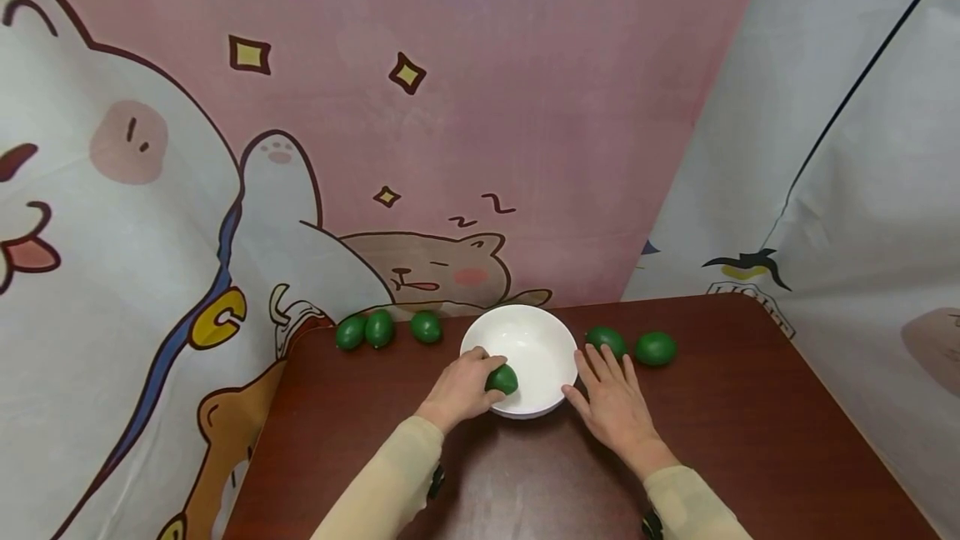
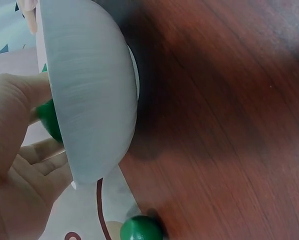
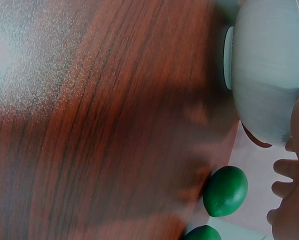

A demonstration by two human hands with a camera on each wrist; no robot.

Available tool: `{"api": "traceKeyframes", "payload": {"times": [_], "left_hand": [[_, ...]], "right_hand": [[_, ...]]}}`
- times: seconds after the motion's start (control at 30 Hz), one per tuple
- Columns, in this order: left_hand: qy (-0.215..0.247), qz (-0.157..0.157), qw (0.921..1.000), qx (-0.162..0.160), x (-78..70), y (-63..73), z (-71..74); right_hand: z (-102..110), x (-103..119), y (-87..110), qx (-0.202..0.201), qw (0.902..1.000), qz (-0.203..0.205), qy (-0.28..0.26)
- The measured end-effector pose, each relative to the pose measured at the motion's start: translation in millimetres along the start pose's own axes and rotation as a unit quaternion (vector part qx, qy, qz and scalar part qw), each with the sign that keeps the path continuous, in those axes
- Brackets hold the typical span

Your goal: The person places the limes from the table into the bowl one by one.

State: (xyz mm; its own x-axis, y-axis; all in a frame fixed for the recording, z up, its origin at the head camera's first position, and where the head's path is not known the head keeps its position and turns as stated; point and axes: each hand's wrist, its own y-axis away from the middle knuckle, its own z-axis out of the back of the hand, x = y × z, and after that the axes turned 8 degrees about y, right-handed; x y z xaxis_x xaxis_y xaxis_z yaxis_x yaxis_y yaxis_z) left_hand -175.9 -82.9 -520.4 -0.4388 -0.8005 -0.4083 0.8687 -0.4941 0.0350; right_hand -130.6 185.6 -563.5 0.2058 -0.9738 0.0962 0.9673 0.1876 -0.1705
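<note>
Inside the left grip [image 1: 465, 387], a green fruit [image 1: 504, 379] is pinched, likely light, firm, best held round its middle; the right grip [image 1: 617, 412] is spread, unladen.

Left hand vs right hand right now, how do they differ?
Left hand grips a green fruit; right hand holds nothing. Left hand's fingers curl round the fruit; right hand's are nearly straight. Left hand is at the white bowl's left side, right hand at its right. Shared: both are bare, by the bowl.
</note>
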Motion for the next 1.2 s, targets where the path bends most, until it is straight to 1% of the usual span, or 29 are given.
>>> {"api": "traceKeyframes", "payload": {"times": [0.3,0.53,0.87,1.2], "left_hand": [[-0.011,0.011,0.9992,0.037,-2.0,-7.8,-4.3],[-0.007,0.022,0.9978,0.061,-2.4,-11.5,-6.5],[-0.009,0.039,0.9967,0.070,-0.4,-16.1,-13.4],[-0.028,0.039,0.9954,0.083,-1.7,-18.3,-16.0]], "right_hand": [[0.6,-0.1,-0.3,-0.005,1.0000,-0.001,-0.003],[1.6,-0.1,-1.0,0.000,1.0000,-0.004,0.001],[2.9,1.0,-0.8,-0.002,1.0000,-0.008,-0.005],[2.5,1.1,-0.7,-0.001,0.9999,-0.012,-0.006]]}}
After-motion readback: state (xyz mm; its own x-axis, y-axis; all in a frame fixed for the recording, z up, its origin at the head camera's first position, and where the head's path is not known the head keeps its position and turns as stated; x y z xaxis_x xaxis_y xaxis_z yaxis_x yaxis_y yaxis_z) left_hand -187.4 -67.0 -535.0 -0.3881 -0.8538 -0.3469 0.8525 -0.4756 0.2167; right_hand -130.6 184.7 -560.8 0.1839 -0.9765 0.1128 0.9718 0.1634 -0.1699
